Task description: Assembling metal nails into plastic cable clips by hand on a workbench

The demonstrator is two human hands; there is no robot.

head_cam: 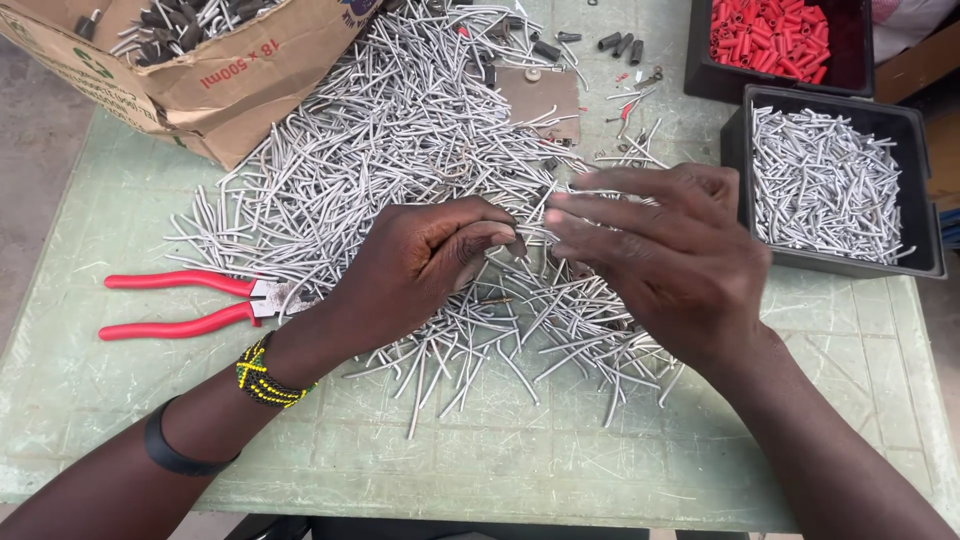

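A big heap of short bent silver metal rods [400, 130] covers the middle of a pale green table [520, 460]. My left hand [420, 265] rests on the heap with its fingers curled around a small dark piece. My right hand [660, 255] is just beside it, fingers together and stretched toward the left hand, pinching a thin silver rod at the fingertips. The two hands almost touch above the heap's near side.
Red-handled pliers [190, 305] lie at the left. A torn cardboard box [200, 70] with dark-tipped rods stands at the back left. A black tray of silver rods [830, 180] sits at the right, a black tray of red sleeves [775, 35] behind it. Small dark caps [620, 42] lie nearby.
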